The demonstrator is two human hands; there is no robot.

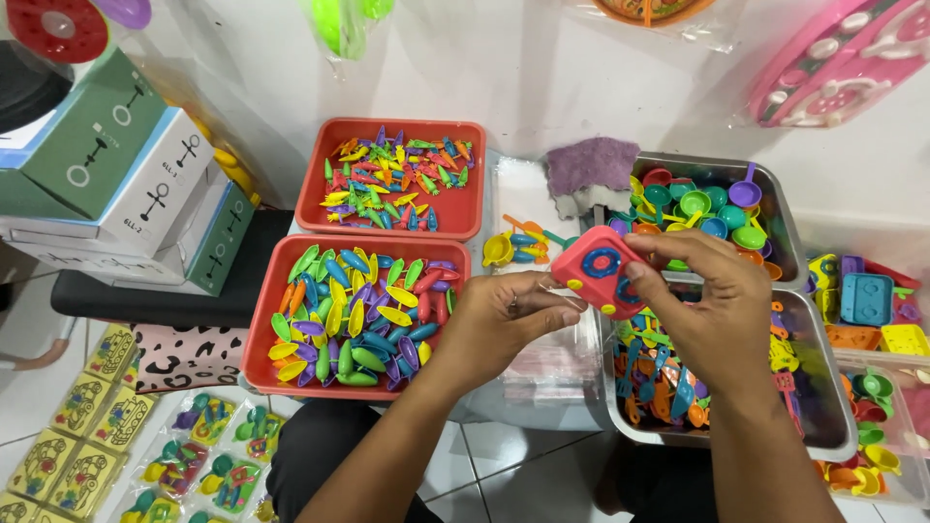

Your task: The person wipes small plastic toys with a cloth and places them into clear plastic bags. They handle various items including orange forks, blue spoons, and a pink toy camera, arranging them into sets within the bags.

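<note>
red toy piece held between both hands above the trays

the right hand (pixel 722 310) has its grip closed on a small red toy piece (pixel 596 269), a rounded block with a blue ring and yellow dots on its face. the thumb presses the piece's near right edge and the fingers curl over its far side. the piece sits up and to the left of that palm, tilted, its longer side running from upper left down to lower right.

the left hand (pixel 504 324) lies just left of and a little below the piece. its fingers are bunched and pinched together, the tips reaching toward the piece's lower left edge. whether they pinch something small or only touch the piece, i cannot tell. the right hand carries the piece; the left is the nearer one to its free edge.

below the hands lies a stack of clear plastic bags (pixel 552 373). to the left sit two red trays: the near red tray (pixel 266 373) with coloured leaf-shaped bits, the far red tray (pixel 475 179) with small spiky bits. to the right, a metal tray (pixel 790 228) holds tiny toy cups and spoons, and a second metal tray (pixel 823 441) holds mixed flat toy parts.
</note>
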